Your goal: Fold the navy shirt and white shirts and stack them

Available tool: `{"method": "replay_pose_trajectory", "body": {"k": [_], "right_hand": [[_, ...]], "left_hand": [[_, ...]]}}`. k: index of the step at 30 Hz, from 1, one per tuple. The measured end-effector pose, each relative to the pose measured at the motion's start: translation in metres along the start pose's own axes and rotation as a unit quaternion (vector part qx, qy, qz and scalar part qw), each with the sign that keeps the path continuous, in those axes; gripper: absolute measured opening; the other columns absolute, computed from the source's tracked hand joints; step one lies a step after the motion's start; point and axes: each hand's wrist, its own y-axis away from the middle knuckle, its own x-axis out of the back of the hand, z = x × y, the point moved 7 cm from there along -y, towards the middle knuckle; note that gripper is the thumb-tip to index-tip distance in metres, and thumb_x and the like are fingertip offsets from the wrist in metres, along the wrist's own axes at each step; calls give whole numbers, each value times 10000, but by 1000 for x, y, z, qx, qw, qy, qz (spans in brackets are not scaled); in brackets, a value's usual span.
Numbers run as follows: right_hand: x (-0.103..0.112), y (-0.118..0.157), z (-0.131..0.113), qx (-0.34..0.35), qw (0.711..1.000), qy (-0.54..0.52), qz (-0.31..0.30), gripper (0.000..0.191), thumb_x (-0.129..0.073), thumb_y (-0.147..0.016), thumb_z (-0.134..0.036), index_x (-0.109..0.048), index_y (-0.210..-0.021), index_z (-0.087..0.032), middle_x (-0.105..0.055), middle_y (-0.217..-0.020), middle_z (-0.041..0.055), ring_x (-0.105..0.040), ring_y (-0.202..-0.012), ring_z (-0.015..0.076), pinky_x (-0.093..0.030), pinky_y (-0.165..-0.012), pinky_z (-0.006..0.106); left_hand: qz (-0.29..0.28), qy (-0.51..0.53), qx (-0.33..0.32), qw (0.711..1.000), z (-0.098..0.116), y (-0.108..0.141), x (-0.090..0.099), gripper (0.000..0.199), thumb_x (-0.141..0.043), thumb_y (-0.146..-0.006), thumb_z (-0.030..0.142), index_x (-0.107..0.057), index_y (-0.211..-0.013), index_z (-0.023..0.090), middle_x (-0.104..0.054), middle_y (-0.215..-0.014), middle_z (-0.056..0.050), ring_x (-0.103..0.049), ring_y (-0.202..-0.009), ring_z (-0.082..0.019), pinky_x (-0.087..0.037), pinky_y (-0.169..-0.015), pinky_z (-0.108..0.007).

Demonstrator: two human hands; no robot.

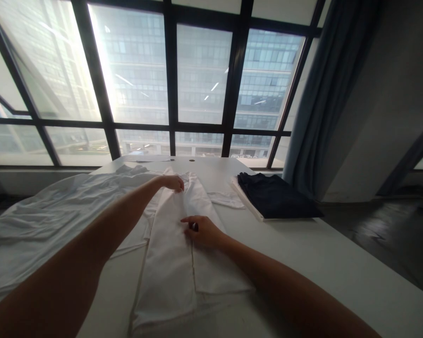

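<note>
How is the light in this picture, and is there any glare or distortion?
Head view: strong backlight from the window washes out its upper left panes; the left hand and right hand on the white garment look dim; the window bars lean outward, a wide-angle distortion; the dark folded cloth shows little detail.

Large window (pixel 169 80) with dark frames, filling the far wall, bright hazy daylight and glass office blocks beyond. Blue-grey curtain (pixel 333 89) hanging at its right edge, beside a plain grey wall (pixel 391 94). White table (pixel 338 263) stretching toward the glass. Dark glossy floor (pixel 391 239) to the right.
</note>
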Motion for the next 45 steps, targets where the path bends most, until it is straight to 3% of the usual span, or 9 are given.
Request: {"method": "replay_pose_trajectory", "body": {"k": [4,7,12,16,19,23,28,39,45], "right_hand": [[-1,0,2,-13,1000,8,6,307,-628,-860,-177,-726,-1150,-146,-710,-948,68,-636,-766,156,-509,-762,255],[-2,1,-2,17,995,94,24,314,-645,-833,-171,-735,-1132,-142,-673,-1090,110,-648,-857,187,-508,-858,296],[-11,9,-18,115,964,241,-17,407,-595,-899,-250,-638,-1302,-213,-492,-1436,116,-434,-1322,282,-295,-1131,454],[-23,18,-17,106,951,252,-145,579,-409,-1010,-473,-387,-1506,-175,-228,-1584,149,-158,-1471,300,-109,-1178,540],[-24,22,-18,93,946,247,-186,714,-373,-988,-605,-305,-1539,-156,-144,-1597,155,-71,-1483,302,-50,-1183,538],[-22,24,-20,87,949,237,-189,782,-368,-957,-678,-281,-1548,-174,-115,-1603,141,-49,-1485,300,-39,-1185,530],[-23,24,-20,87,955,219,-182,800,-375,-944,-693,-284,-1548,-178,-129,-1600,144,-51,-1484,305,-33,-1183,541],[-29,23,-16,75,970,184,-137,796,-493,-910,-664,-283,-1552,-244,-160,-1592,123,-102,-1477,329,-48,-1186,562],[-33,19,-19,70,973,176,-132,763,-512,-921,-626,-309,-1544,-235,-184,-1589,130,-104,-1476,330,-55,-1183,572]], "left_hand": [[36,-7,36,999,-2,-5,-18,300,-599,-719,124,-758,-972,148,-744,-934,-47,-654,-878,-193,-501,-837,-261],[78,-35,33,996,2,2,-34,433,-622,-711,161,-705,-1135,192,-690,-1170,-60,-604,-1098,-242,-465,-972,-315],[180,-74,48,980,-5,24,-52,523,-436,-938,360,-476,-1420,162,-457,-1486,-131,-428,-1355,-287,-316,-1134,-448],[99,-54,76,991,-23,31,-80,591,-227,-1015,428,-284,-1525,135,-241,-1598,-146,-206,-1480,-262,-173,-1178,-523],[64,-34,89,993,-33,28,-89,626,-175,-1015,480,-229,-1548,157,-151,-1618,-145,-116,-1500,-267,-140,-1173,-552],[75,-22,105,991,-44,14,-87,691,-171,-990,571,-214,-1557,178,-112,-1624,-143,-74,-1503,-285,-123,-1170,-563],[120,-19,156,980,-67,-14,-76,792,-175,-969,613,-178,-1555,81,-64,-1621,-177,-51,-1504,-276,-107,-1189,-511],[134,-29,173,975,-138,-86,-52,621,-170,-1010,462,-352,-1484,105,-241,-1569,-245,-207,-1471,-329,-233,-1122,-583],[129,-16,173,976,-132,-83,-45,621,-143,-1019,435,-292,-1512,89,-183,-1600,-209,-138,-1492,-295,-160,-1168,-533]]}}
